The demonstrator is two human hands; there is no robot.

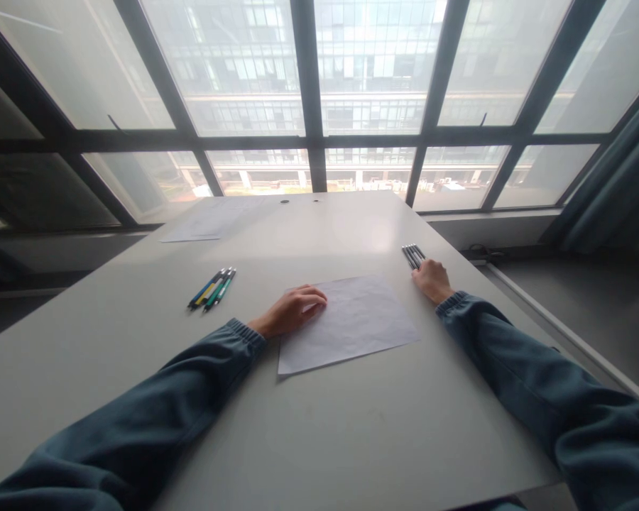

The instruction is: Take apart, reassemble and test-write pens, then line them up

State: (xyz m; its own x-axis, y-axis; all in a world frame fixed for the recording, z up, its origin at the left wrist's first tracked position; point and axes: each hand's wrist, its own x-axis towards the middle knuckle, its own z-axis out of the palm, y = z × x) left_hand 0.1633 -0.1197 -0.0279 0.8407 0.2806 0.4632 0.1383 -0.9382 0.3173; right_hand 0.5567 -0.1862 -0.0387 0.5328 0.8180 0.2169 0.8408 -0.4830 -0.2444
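Observation:
A white sheet of paper lies flat in the middle of the grey table. My left hand rests on the sheet's left edge, fingers curled and pressing down on it. My right hand sits to the right of the sheet, its fingers closed over the near ends of a bundle of dark pens that lies on the table. Both arms wear dark blue-grey sleeves.
Three coloured pens, blue, yellow and green, lie side by side at the left. More paper lies at the far left of the table. Large windows stand behind the table; a curtain hangs at the right.

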